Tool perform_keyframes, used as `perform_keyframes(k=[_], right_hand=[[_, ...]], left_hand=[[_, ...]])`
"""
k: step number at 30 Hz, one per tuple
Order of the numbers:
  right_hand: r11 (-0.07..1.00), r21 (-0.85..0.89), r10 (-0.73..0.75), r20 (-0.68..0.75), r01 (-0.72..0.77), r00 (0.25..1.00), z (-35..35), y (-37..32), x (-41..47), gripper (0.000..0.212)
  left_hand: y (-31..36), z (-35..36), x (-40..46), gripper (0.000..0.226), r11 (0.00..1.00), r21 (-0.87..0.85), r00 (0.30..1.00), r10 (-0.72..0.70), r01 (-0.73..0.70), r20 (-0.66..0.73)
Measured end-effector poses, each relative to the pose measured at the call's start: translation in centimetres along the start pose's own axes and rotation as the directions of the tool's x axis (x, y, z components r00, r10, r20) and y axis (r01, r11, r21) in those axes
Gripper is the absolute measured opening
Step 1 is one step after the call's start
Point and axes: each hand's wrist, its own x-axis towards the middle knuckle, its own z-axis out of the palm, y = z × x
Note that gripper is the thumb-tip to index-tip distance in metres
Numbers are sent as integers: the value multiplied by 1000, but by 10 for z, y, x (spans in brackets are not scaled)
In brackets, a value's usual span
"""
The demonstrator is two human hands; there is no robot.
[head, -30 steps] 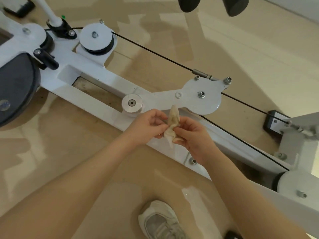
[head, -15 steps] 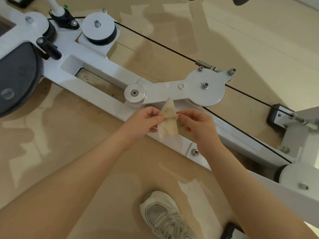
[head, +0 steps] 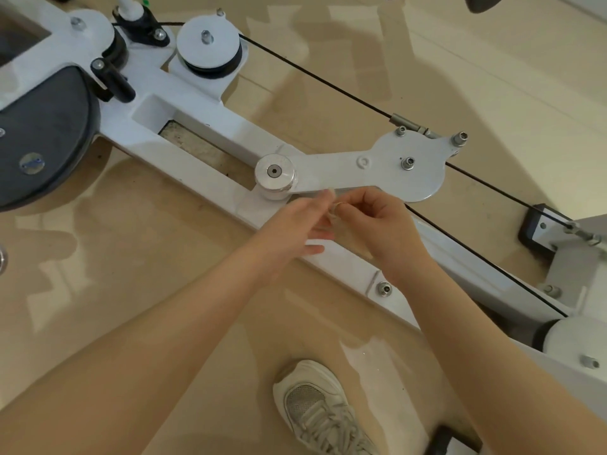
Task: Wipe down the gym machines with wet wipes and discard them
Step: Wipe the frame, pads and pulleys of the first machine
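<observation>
A white gym machine frame (head: 210,149) runs diagonally from upper left to lower right over the floor. Both hands meet above its rail, just below the white pivot arm (head: 387,169). A small, soiled beige wet wipe (head: 349,236) hangs between them, mostly hidden. My right hand (head: 377,224) pinches the wipe's top with curled fingers. The fingertips of my left hand (head: 295,228) touch the wipe's upper edge, and its lower fingers stretch out straight.
A round metal hub (head: 275,175) sits just left of the hands. A black cable (head: 315,77) runs from a white pulley (head: 207,44) across the frame. A dark padded seat (head: 42,139) is at the left. My white sneaker (head: 320,412) stands on the beige floor below.
The wipe was spread out flat between both hands; now it is bunched and mostly hidden behind my right hand. My left hand's lower fingers have straightened. The view has shifted slightly closer.
</observation>
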Motion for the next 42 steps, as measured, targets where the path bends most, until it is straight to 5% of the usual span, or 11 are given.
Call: perform_keyframes(k=[5, 9, 15, 17, 19, 22, 25, 29, 33, 39, 42], right_hand=[[972, 213, 88, 69, -101, 994, -4, -3, -3, 17], [836, 501, 216, 73, -223, 974, -12, 1, 3, 24], [774, 544, 371, 26, -324, 928, -9, 18, 9, 22], [751, 583, 321, 87, -310, 943, -10, 21, 8, 23], [828, 504, 176, 181, -245, 968, -11, 23, 3, 18], [991, 130, -6, 259, -29, 966, -9, 26, -2, 26], [985, -136, -74, 205, 103, 976, -7, 26, 1, 25], [996, 62, -73, 195, 62, 978, -15, 25, 1, 17], [990, 136, -49, 172, 26, 984, -24, 29, 0, 12], [996, -1, -87, 179, 89, 980, -20, 30, -3, 12], [991, 116, -84, 184, 63, 979, -20, 30, -6, 5]], left_hand=[[-5, 1, 3, 28, 996, -88, 999, 20, -23, -25], [-14, -18, 5, 10, 977, -211, 999, -10, 2, -38], [-15, -21, 4, 15, 947, -309, 994, 66, -90, -88], [-15, -22, 5, 18, 935, -335, 992, 96, -116, -76], [-14, -24, 5, 20, 932, -345, 993, 102, -114, -53], [-11, -25, 4, 20, 922, -380, 997, 80, -79, -13], [-9, -27, 4, 20, 916, -399, 999, 40, -29, 19], [-14, -30, 3, 22, 998, 46, 992, 39, -33, -119], [-14, -26, -1, 28, 870, 480, 966, 209, -112, -155], [-11, -8, -6, 27, 967, 179, 983, 172, -181, 65], [-18, -7, -1, 21, 978, 89, 981, 183, -187, 60]])
